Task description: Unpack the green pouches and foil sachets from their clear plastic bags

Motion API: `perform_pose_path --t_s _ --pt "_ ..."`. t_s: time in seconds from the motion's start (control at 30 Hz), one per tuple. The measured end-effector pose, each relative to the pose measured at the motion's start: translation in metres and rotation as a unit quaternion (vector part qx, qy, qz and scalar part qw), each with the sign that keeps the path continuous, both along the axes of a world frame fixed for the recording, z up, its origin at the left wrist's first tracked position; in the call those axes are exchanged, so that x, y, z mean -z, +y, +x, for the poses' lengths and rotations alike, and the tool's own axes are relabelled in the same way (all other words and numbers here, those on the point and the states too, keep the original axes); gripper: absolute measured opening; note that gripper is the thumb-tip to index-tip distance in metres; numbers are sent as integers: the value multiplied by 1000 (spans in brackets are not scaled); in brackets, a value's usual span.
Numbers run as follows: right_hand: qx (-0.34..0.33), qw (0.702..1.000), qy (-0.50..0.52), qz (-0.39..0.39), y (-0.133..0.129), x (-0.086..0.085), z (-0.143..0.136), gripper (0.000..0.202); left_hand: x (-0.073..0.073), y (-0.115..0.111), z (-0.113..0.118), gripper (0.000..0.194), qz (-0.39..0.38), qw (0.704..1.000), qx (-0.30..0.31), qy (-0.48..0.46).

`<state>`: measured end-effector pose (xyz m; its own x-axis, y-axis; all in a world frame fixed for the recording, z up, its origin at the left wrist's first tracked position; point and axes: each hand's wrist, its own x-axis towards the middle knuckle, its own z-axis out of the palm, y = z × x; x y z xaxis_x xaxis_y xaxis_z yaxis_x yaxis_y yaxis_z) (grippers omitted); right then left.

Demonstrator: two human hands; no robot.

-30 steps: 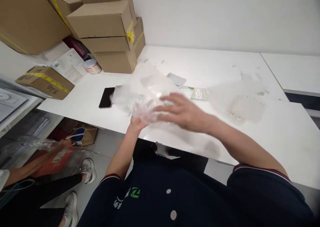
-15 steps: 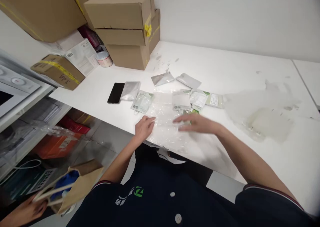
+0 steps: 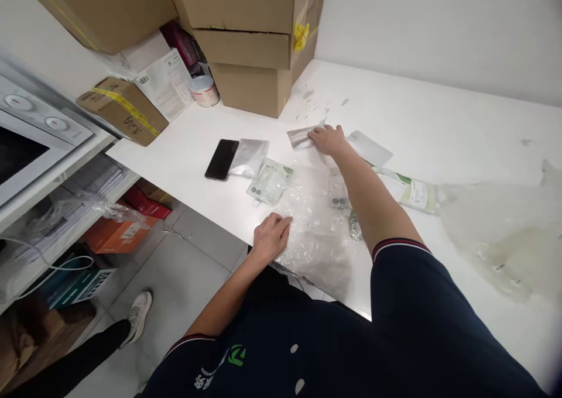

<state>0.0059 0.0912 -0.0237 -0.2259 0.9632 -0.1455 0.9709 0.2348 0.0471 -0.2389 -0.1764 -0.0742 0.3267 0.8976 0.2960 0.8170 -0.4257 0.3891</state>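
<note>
My left hand [image 3: 272, 237] is closed at the near left edge of a clear plastic bag [image 3: 314, 228], thumb and forefinger together on the film. The bag lies flat and wrinkled, its near end hanging past the table edge. Farther away, my right hand [image 3: 328, 139] has its fingers stretched over the right end of a silver pouch [image 3: 300, 138]. To its right is a second silver pouch [image 3: 369, 148]. Left of the bag lies a clear packet with green print [image 3: 270, 181]. My right forearm partly covers another printed packet [image 3: 337, 188].
A black phone [image 3: 222, 159] and a silver pouch [image 3: 249, 157] lie on the left. Stacked cardboard boxes [image 3: 250, 88] and a can [image 3: 204, 91] stand behind. Crumpled plastic film [image 3: 487, 210] spreads at right. A microwave [image 3: 26, 134] is beside the table; another person's shoe [image 3: 139, 316] is below.
My right hand has moved from above the plastic bag, forward to the silver pouch. The left hand stays at the bag's edge. The other person's hand with a tote bag has left view.
</note>
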Motion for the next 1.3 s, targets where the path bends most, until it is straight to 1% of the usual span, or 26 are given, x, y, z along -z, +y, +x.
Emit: perform_pose_path --t_s 0.1,0.17,0.23,0.3,0.33,0.4,0.47,0.5,0.57,0.63,0.67,0.73,0.8,0.83,0.9,0.97,1.0,1.07,1.13,1.2,1.23,1.3 --pt "15 998 60 20 4 10 2 49 3 1 0 31 -21 999 -1 -27" --pt "48 993 98 51 1 8 4 47 3 2 0 30 -35 998 -4 -44" --pt "94 981 135 100 -7 -5 7 43 0 3 0 29 -49 997 -12 -60" --pt "139 960 179 163 -25 -26 11 39 -4 3 0 29 -69 994 -20 -88" --pt "155 947 205 193 -40 -38 15 38 -7 4 -1 29 -78 991 -23 -109" --pt "162 924 252 236 -83 -60 26 33 -10 5 -1 30 -92 983 -21 -158" --pt "132 908 292 269 -143 -75 37 30 -12 7 -3 29 -100 974 -20 -204" --pt "126 902 302 280 -176 -79 41 29 -12 8 -4 29 -107 968 -23 -224" --pt "128 894 312 295 -243 -79 47 28 -12 12 -6 29 -139 953 -35 -267" --pt "139 900 306 277 -298 -72 48 30 -12 16 -10 31 -196 928 -47 -312" --pt "138 904 300 271 -319 -68 46 32 -13 19 -12 32 -228 913 -47 -334" --pt "117 914 286 262 -347 -57 37 37 -16 22 -17 33 -278 886 -37 -368" --pt "72 924 272 257 -359 -45 21 43 -19 20 -23 34 -296 875 -26 -384" --pt "46 929 266 252 -361 -37 11 45 -21 17 -26 33 -290 877 -23 -383" --pt "-4 941 247 232 -361 -21 -13 48 -23 7 -34 33 -253 897 -19 -362" --pt "-44 957 215 190 -362 -3 -37 48 -26 -8 -44 33 -201 926 -8 -320" --pt "-56 965 194 165 -363 5 -47 47 -27 -16 -49 35 -179 940 7 -290" --pt "-70 978 156 123 -365 16 -59 48 -29 -32 -60 44 -154 962 62 -215" --pt "-80 983 132 101 -368 20 -63 49 -29 -45 -68 56 -146 970 137 -135" --pt "-93 984 121 90 -369 19 -60 51 -26 -52 -71 61 -128 969 197 -76" --pt "-97 984 121 86 -369 16 -57 51 -24 -53 -70 60 -113 969 214 -57" --pt "-98 984 128 80 -368 12 -53 52 -17 -53 -67 55 -84 971 222 -30"
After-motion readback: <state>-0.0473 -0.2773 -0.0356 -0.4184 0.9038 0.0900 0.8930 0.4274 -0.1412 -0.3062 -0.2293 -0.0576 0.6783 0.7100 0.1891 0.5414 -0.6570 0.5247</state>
